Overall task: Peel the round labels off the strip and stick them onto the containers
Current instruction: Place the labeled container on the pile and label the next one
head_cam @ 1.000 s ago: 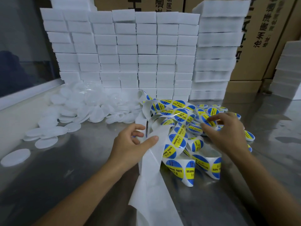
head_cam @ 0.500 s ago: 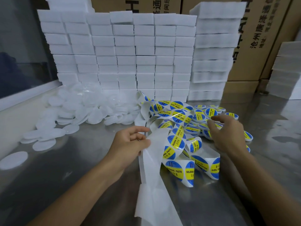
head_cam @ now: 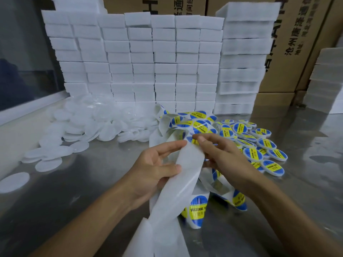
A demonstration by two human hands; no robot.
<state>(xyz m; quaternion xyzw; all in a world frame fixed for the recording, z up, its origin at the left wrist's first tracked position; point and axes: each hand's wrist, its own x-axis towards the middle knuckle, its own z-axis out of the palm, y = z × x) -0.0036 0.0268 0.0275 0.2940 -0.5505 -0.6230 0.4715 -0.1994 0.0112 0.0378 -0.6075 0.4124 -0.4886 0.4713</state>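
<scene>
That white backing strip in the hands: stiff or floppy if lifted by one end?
Likely floppy: the backing strip twists and sags between the left hand and the table. Probably light, since a pinch holds it. Its glossy face suggests it may be slippery.

Two hands: left hand (head_cam: 154,169), right hand (head_cam: 224,156); one tangled label strip (head_cam: 187,164); roughly fifteen labelled round containers (head_cam: 259,145); dozens of plain white discs (head_cam: 89,125), too many to count; over a hundred stacked white blocks (head_cam: 141,58); several cardboard boxes (head_cam: 297,43)
</scene>
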